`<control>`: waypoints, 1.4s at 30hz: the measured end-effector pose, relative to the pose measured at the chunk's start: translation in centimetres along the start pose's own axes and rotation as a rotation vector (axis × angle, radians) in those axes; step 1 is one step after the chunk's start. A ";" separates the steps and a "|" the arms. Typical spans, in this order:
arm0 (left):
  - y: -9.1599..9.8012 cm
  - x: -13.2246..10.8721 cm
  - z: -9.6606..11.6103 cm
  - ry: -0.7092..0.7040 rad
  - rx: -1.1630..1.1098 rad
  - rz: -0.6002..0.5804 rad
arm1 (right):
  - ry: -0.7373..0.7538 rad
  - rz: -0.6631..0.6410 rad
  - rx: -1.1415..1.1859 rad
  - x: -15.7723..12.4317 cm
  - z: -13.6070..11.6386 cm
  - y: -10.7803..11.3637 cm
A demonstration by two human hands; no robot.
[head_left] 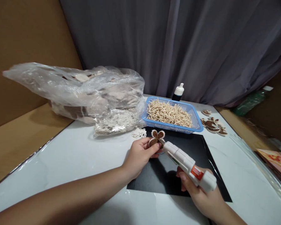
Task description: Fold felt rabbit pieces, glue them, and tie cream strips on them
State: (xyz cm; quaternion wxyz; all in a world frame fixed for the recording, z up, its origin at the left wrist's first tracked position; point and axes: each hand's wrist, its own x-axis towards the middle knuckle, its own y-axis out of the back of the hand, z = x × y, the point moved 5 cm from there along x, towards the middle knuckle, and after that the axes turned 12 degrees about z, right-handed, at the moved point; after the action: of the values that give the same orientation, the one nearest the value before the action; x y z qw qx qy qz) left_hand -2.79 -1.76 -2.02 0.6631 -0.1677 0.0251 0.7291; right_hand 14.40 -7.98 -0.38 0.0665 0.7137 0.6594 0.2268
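Between the thumb and fingers of my left hand [139, 154] is a brown dried husk flower [155, 135] with pale fuzzy petal edges. A white hot glue gun [181, 155] with an orange window is gripped in my right hand [201, 190]. Its nozzle reaches the right side of the flower's middle; whether it touches is too small to tell. Both hands are above a black mat [164, 175]. Beyond them stands a blue plastic basket [198, 120] filled with short pale sticks [168, 112].
A large clear plastic bag [100, 90] of pale pieces bulges at the back left. Behind the basket stands a white-capped bottle [178, 91]. Several brown husk flowers [213, 126] lie at the right. A green bottle [253, 101] and printed papers [276, 161] sit farther right.
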 end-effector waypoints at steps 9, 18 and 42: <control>-0.1 0.1 0.1 -0.009 0.012 -0.004 | -0.001 -0.003 -0.023 0.0 -0.1 0.1; 0.0 -0.1 0.0 -0.012 -0.001 -0.004 | 0.005 0.004 -0.030 0.0 0.0 0.2; 0.1 0.0 0.2 -0.071 0.018 0.021 | 0.013 0.012 -0.071 0.2 -0.1 0.2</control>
State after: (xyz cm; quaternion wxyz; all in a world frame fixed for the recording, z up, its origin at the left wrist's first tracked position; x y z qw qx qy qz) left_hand -2.91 -1.75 -1.85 0.6571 -0.1354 0.0098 0.7414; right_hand 14.58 -7.87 -0.18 0.0861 0.7134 0.6468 0.2553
